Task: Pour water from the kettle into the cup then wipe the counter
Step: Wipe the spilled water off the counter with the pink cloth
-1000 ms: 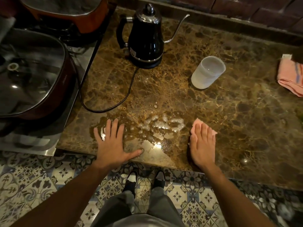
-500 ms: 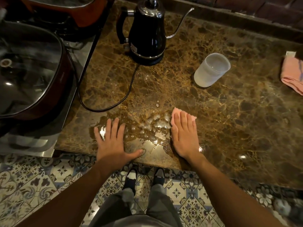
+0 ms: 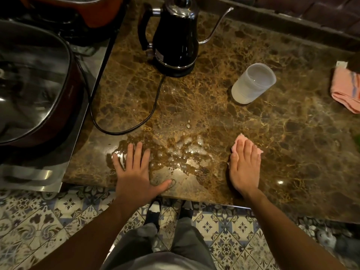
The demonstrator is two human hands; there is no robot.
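Flat, hands [image 3: 244, 168] on cloth [image 3: 238, 143], counter [image 3: 272, 133].

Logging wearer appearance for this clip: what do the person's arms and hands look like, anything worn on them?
Both forearms are bare to the frame edge, with no sleeves in view. The left hand and right hand wear no gloves, and no rings, watch or bracelets are visible.

Most of the pink cloth [image 3: 240, 143] sits hidden under the right hand [image 3: 244, 168], only its corners peeking past the fingers [image 3: 248, 151]. The kettle [image 3: 175, 38] loses its lid knob to the top edge. A second pink towel [image 3: 344, 88] runs off the right edge. The big pot [image 3: 33, 84] is clipped on the left, its contents lost in glare.
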